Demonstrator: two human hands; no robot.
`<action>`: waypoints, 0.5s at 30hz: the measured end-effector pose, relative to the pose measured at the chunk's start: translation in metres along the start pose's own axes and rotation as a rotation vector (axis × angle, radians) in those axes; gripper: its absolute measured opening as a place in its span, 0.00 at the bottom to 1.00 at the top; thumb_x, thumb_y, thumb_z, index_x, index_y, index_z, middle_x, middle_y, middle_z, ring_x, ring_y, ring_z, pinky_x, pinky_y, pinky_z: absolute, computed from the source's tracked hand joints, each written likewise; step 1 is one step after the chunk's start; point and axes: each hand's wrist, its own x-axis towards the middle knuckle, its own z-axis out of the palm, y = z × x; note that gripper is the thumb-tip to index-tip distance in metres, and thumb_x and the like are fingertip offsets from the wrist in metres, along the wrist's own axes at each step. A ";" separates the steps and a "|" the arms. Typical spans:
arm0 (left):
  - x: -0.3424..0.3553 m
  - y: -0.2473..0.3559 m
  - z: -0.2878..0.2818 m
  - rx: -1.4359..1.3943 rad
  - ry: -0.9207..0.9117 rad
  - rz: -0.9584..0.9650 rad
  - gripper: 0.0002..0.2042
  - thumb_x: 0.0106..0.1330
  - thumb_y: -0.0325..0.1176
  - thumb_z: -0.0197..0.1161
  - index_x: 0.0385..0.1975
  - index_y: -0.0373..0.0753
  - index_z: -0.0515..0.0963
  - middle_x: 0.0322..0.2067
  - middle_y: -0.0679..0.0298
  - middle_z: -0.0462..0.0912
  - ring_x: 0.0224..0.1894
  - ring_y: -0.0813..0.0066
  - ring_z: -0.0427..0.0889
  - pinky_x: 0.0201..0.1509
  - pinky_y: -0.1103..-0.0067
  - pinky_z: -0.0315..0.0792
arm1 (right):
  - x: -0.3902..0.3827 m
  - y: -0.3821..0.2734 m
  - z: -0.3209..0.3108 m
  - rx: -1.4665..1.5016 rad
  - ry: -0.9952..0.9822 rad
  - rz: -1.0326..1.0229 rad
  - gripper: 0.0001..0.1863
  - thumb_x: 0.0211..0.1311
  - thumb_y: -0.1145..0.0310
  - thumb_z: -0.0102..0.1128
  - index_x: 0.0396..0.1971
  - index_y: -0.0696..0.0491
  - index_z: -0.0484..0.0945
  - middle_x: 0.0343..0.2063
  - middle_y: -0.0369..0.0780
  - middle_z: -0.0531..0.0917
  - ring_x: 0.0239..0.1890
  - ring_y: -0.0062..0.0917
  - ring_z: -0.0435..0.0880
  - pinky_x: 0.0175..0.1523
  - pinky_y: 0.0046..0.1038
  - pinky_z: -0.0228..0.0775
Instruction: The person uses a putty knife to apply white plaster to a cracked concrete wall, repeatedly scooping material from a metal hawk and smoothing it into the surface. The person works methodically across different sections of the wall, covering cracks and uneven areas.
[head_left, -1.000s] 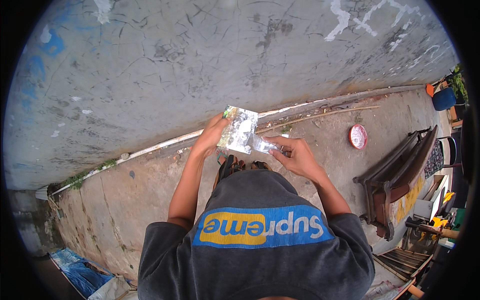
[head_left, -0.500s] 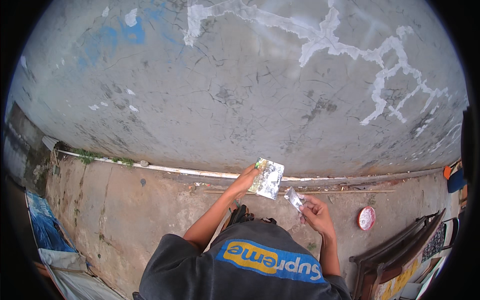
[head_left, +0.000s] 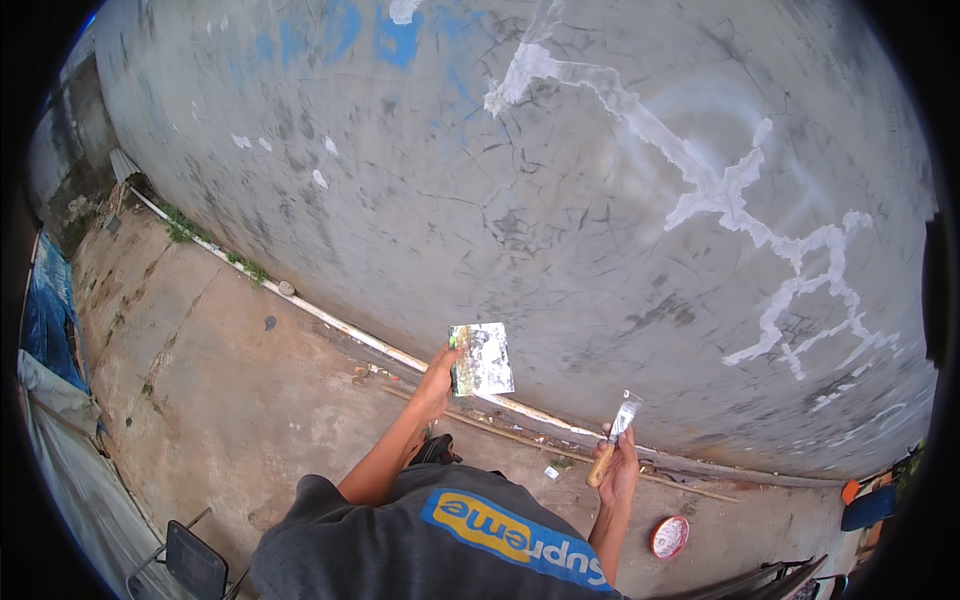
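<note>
My left hand [head_left: 434, 380] grips the left edge of a flat square plate [head_left: 482, 358], its face smeared with white paste and dark stains. My right hand [head_left: 621, 470] is closed round a putty knife. The knife's wooden handle [head_left: 599, 467] points down toward me, and its metal blade [head_left: 626, 411], with white paste on it, points up toward the wall. Plate and knife are apart. Beyond both hands rises a grey cracked wall [head_left: 400, 230], with a branching band of white filler [head_left: 650, 125] over the cracks at the upper right.
A red-rimmed bowl [head_left: 669, 537] with whitish contents stands on the concrete floor [head_left: 220, 400]. A white pipe [head_left: 350, 331] and a thin stick [head_left: 690, 487] lie along the wall's foot. A dark-backed chair [head_left: 195, 560] stands at lower left, a blue container [head_left: 868, 509] at far right.
My view has turned. The putty knife now stands upright with its handle showing, farther from the plate. The plate is still in my left hand.
</note>
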 end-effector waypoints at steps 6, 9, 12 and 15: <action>0.013 0.036 -0.026 -0.107 0.068 0.174 0.21 0.74 0.39 0.49 0.61 0.34 0.67 0.55 0.60 0.77 0.56 0.73 0.78 0.62 0.73 0.71 | 0.045 -0.021 0.097 -0.215 -0.177 -0.075 0.18 0.74 0.66 0.49 0.59 0.56 0.68 0.39 0.37 0.79 0.36 0.22 0.78 0.40 0.26 0.73; 0.020 0.048 -0.044 -0.143 0.083 0.186 0.21 0.73 0.40 0.50 0.61 0.35 0.67 0.52 0.62 0.78 0.54 0.74 0.79 0.59 0.74 0.73 | 0.072 -0.019 0.147 -0.286 -0.288 -0.122 0.18 0.74 0.66 0.52 0.58 0.57 0.71 0.37 0.35 0.78 0.36 0.22 0.78 0.41 0.26 0.73; 0.037 0.069 -0.071 -0.141 0.041 0.160 0.20 0.73 0.39 0.50 0.60 0.36 0.66 0.50 0.62 0.79 0.51 0.75 0.81 0.54 0.74 0.77 | 0.101 -0.011 0.204 -0.322 -0.342 -0.206 0.19 0.73 0.67 0.53 0.60 0.57 0.71 0.35 0.34 0.78 0.37 0.21 0.78 0.42 0.26 0.73; 0.058 0.105 -0.096 -0.086 -0.035 0.142 0.20 0.73 0.39 0.49 0.60 0.36 0.66 0.50 0.60 0.79 0.50 0.73 0.81 0.52 0.72 0.78 | 0.135 0.007 0.250 -0.433 -0.338 -0.353 0.19 0.73 0.67 0.53 0.60 0.58 0.72 0.40 0.36 0.77 0.37 0.21 0.77 0.43 0.25 0.73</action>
